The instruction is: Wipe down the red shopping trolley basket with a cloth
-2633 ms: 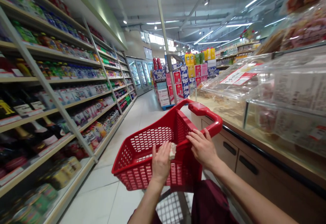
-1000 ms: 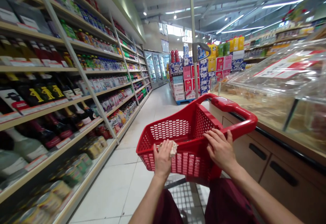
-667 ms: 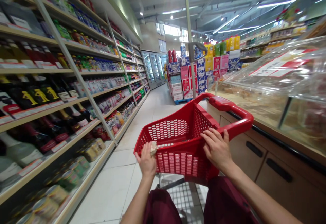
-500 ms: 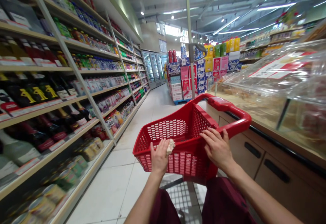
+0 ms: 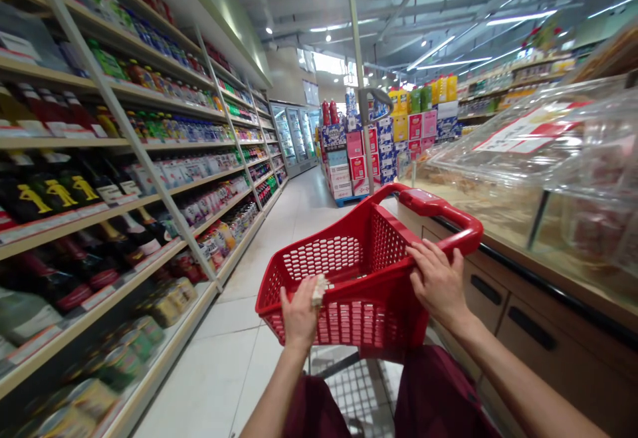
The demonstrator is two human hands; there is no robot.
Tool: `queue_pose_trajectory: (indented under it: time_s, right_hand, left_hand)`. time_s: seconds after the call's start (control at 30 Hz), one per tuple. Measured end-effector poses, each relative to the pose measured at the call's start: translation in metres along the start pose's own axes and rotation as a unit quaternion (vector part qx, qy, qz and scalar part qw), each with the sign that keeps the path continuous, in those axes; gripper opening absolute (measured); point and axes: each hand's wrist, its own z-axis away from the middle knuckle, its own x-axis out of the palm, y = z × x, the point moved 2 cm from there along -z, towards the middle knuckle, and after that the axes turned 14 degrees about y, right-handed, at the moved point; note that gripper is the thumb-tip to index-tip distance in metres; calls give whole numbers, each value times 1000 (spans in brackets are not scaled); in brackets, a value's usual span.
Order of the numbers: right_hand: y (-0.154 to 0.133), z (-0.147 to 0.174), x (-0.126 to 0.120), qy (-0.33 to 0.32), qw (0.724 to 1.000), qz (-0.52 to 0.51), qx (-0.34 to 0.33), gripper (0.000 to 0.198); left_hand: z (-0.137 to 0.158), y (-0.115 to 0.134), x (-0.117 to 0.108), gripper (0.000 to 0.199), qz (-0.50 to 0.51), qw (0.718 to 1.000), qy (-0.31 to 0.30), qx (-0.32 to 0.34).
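A red plastic shopping cart (image 5: 343,324) stands side-on in front of me, its handle (image 5: 466,225) toward the right. My left hand (image 5: 299,318) is on the near rim toward the left end, closed on a crumpled off-white cloth or tissue (image 5: 319,290). Only part of that wad shows past the fingers. My right hand (image 5: 439,286) lies over the same rim just below the handle, with its fingers hooked across the top edge and the thumb raised. The part of the basket floor that I can see shows no goods.
Shelves (image 5: 194,228) of bottles and cans line the left. On the right, plastic-wrapped goods (image 5: 528,135) sit on a counter with cabinet doors (image 5: 518,351). Stacked drink cartons (image 5: 359,167) and glass-door fridges (image 5: 299,135) stand ahead along the tiled aisle (image 5: 294,209).
Along the cart's rim, my left hand has slid a little left with the wad. My right hand has shifted right, closer to the handle. The view has moved slightly.
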Motion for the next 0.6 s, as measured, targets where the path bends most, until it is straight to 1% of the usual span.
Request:
queue_pose_trajectory:
  time_s: [0.03,0.07,0.1,0.13,0.23,0.27,0.3,0.33,0.37,0.43,0.47,0.5,0.53,0.6]
  right_hand:
    - [3,-1,0,1,1000,11,3,33]
    - [5,-1,-1,-1,1000,18,3,33]
    - [5,-1,0,-5,1000,21,2,32]
    - [5,-1,0,-7,1000,23,2,32]
    - [5,-1,-1,-1,1000,25,4,33]
    - [6,-2,-2,0,1000,21,2,33]
    - [6,-2,-2,-1,1000,16,-1,34]
    - [7,-3,-3,-4,1000,10,-5,34]
    - [8,-3,-3,-6,1000,4,-8,35]
    - [8,-3,-3,-4,1000,-2,-7,34]
    - [6,-3,-2,-2,1000,0,-4,33]
    - [5,-2,-2,0,1000,5,2,32]
    - [3,-1,-1,3,1000,11,8,31]
    - [0,0,-1,2,1000,16,12,29]
  left_hand:
    - [2,-13,-2,38,-18,999,16,-43]
    - [3,-20,-3,38,-26,997,27,-74]
    - [3,-20,-3,38,-22,996,31,-85]
    - [3,-12,0,38,-6,997,25,-75]
    - [-5,33,10,40,78,997,-21,20]
    - [-8,44,12,40,98,994,-36,41]
    - [-10,48,12,40,109,992,-47,50]
    - [-11,46,12,40,109,992,-51,45]
    - [-11,38,10,39,97,994,-48,27]
    - [-9,15,6,38,53,998,-19,-28]
    - [-7,8,4,38,34,998,-6,-46]
    - [-5,6,4,38,25,999,0,-48]
    - [-4,11,5,39,25,999,-1,-35]
    - [-5,37,11,39,47,999,-16,21]
